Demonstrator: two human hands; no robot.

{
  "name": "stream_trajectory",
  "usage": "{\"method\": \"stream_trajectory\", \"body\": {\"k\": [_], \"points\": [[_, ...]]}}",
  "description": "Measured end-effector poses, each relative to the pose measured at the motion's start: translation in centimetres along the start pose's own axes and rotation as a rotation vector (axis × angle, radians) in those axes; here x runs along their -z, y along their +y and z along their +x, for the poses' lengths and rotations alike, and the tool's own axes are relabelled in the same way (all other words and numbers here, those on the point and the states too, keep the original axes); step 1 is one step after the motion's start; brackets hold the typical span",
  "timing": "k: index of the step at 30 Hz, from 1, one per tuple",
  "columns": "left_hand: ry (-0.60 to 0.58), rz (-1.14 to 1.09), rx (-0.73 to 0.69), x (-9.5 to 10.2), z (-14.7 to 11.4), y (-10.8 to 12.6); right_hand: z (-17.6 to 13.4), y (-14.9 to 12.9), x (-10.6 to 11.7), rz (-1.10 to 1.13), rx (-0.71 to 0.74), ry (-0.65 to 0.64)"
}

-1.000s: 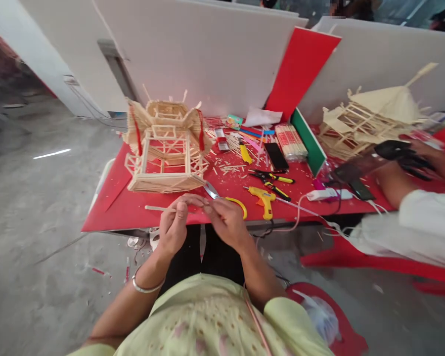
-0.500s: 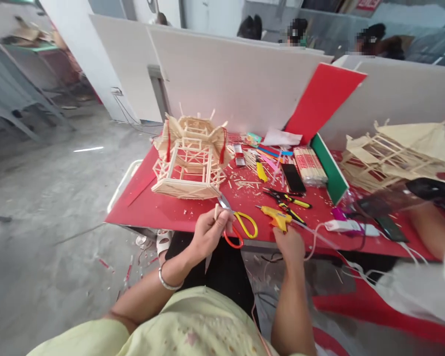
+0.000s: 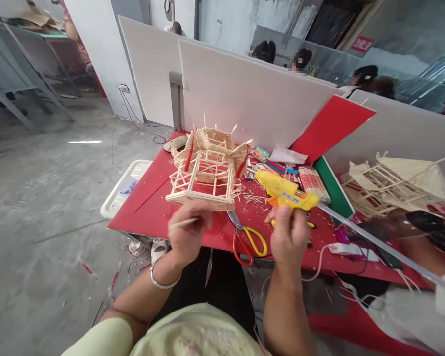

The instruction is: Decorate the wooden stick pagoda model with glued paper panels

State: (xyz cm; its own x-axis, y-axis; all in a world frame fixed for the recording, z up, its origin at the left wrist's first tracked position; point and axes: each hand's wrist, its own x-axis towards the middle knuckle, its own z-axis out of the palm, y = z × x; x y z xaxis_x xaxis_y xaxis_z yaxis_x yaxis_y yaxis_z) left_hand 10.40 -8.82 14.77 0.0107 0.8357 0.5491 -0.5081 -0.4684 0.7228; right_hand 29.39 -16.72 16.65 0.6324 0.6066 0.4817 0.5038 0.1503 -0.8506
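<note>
Tabletop [image 3: 144, 211] below, the glue gun [image 3: 286, 190] (yellow) has risen.

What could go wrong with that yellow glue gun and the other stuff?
If the glue gun in the right hand is hot, it might burn someone. The scissors poke out past the edge of the table, so a bump could knock them down. The left hand, holding a thin stick, could bump the wooden model.
</note>
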Motion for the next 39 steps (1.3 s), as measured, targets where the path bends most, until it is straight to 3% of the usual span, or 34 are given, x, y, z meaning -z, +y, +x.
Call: {"method": "stream_trajectory", "body": {"k": [1, 3, 5, 9, 15, 27, 31, 36, 39], "points": [[0.09, 0.025, -0.077, 0.3, 1.6, 0.4, 0.3, -0.6, -0.9, -0.089, 0.041, 0.004], [0.429, 0.136, -0.381, 1.0, 4.9, 1.1, 0.8, -1.5, -2.5, -0.24, 0.126, 0.008], [0.549, 0.299, -0.506, 1.8, 8.0, 1.6, 1.2, -2.1, -3.8, -0.329, 0.199, 0.02], [0.434, 0.659, -0.575, 3.6, 12.3, 2.9, 1.7, -3.2, -5.3, -0.391, 0.27, 0.0], [0.225, 0.816, -0.538, 5.7, 14.1, 4.3, 2.1, -3.6, -6.1, -0.481, 0.304, 0.017], [0.094, 0.686, -0.585, 8.3, 14.9, -1.3, 2.7, -2.7, -7.5, -0.508, 0.287, 0.096], [0.062, 0.637, -0.618, 8.2, 15.8, -0.6, 2.8, -2.7, -7.6, -0.529, 0.239, 0.107], [0.22, 0.626, -0.585, 6.6, 16.4, 2.0, 2.8, -2.8, -7.0, -0.556, 0.222, 0.144], [0.153, 0.702, -0.634, 6.0, 16.8, 2.4, 2.7, -2.8, -6.8, -0.54, 0.231, 0.147]]}}
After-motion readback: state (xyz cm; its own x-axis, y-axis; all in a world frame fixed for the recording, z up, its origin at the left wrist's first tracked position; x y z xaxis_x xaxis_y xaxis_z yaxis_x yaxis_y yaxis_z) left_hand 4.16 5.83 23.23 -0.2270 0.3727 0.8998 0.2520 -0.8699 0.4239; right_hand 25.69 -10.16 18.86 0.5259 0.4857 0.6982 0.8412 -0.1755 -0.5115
